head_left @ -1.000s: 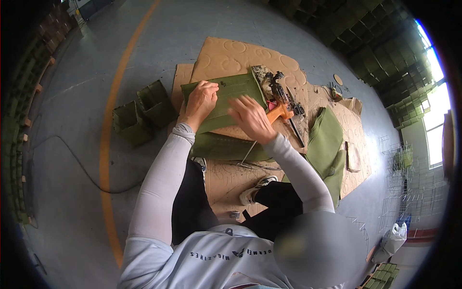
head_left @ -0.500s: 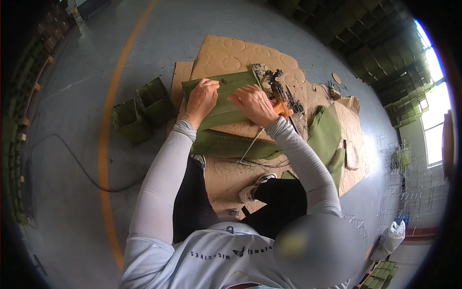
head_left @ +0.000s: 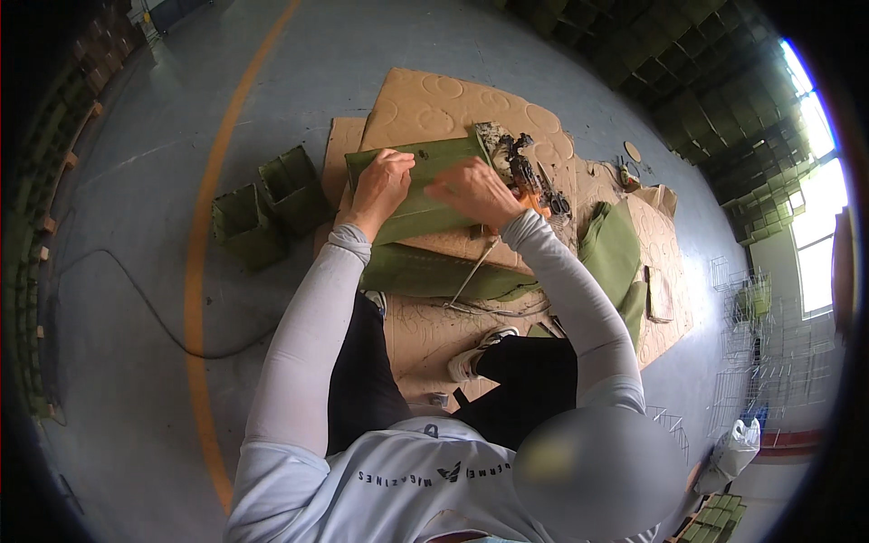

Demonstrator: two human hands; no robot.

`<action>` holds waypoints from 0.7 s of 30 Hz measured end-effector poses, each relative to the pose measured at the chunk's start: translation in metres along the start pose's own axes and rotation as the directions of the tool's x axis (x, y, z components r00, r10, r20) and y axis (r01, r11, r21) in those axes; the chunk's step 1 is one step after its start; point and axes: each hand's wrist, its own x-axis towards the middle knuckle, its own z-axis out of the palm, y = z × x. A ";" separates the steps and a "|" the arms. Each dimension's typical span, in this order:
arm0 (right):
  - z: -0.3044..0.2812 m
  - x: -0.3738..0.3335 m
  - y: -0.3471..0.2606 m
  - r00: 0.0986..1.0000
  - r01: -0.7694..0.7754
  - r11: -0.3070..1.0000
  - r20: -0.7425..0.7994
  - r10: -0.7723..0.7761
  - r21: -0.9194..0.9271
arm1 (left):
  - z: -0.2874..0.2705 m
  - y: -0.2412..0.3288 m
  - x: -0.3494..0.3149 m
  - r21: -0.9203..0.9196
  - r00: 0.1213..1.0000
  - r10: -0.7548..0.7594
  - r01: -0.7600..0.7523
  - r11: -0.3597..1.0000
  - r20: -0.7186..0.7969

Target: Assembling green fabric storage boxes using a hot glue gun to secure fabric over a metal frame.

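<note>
Over the last second the right hand (head_left: 478, 195) shifts forward across the green panel (head_left: 415, 212), its wrist masking more of the orange tool (head_left: 536, 204) — work on the panel appears mid-step. The panel lies on the cardboard (head_left: 434, 104). The left hand (head_left: 378, 192) stays curled at the panel; the right hand, apart, is partly bent — any grip cannot be determined for either.

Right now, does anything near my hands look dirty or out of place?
Yes: a blackened clump beyond your right hand, beside the green sheet. It looks ragged and messy against the plain cardboard; I cannot identify it.
</note>
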 end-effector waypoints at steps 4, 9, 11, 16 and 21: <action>0.055 0.041 0.040 0.677 0.179 0.976 -0.704 -0.215 -0.126 | 0.004 0.014 0.007 0.037 0.999 0.007 -0.008 0.999 0.042; 0.078 0.036 0.028 0.700 0.127 0.977 -0.683 -0.210 -0.170 | 0.004 0.004 0.008 0.015 0.999 0.015 -0.016 1.000 0.034; 0.062 0.009 0.016 0.728 0.259 0.961 -0.673 -0.130 0.094 | 0.003 0.002 0.007 0.000 1.000 0.016 -0.016 1.000 0.009; 0.053 -0.011 0.030 0.711 0.277 0.957 -0.689 -0.142 0.087 | 0.005 0.001 0.009 0.003 0.999 0.009 -0.009 1.000 -0.035; 0.046 0.050 0.023 0.569 0.173 0.982 -0.821 -0.034 0.079 | 0.010 0.005 0.009 -0.015 0.999 0.023 -0.024 1.000 -0.027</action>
